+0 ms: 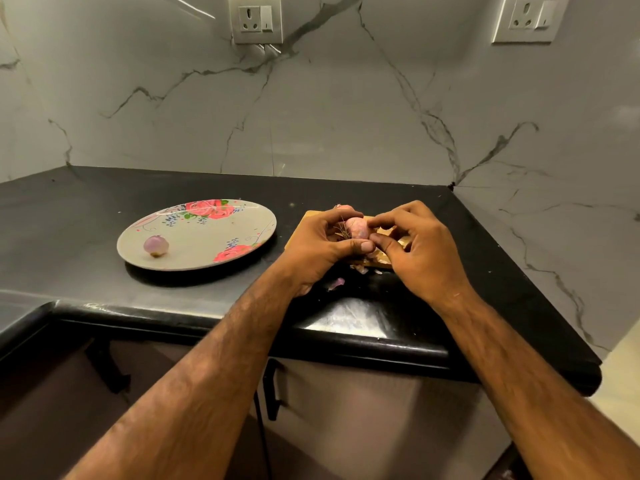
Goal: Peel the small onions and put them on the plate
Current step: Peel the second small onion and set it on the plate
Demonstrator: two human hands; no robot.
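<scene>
The left hand [318, 251] curls round a small onion [358, 227] and holds it over the wooden board [311, 216], near the right end of the worktop [104, 202], so bits of skin [337, 283] drop there. The right hand [422, 251] pinches the onion's skin with finger and thumb, I think to pull it off. One peeled onion [156, 245] sits on the plate [207, 237], nearer the worktop's front edge.

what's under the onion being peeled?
A wooden board on the counter, peel scraps at its near edge. The left hand and right hand holding the onion cover most of the board, hiding anything else on it.
</scene>
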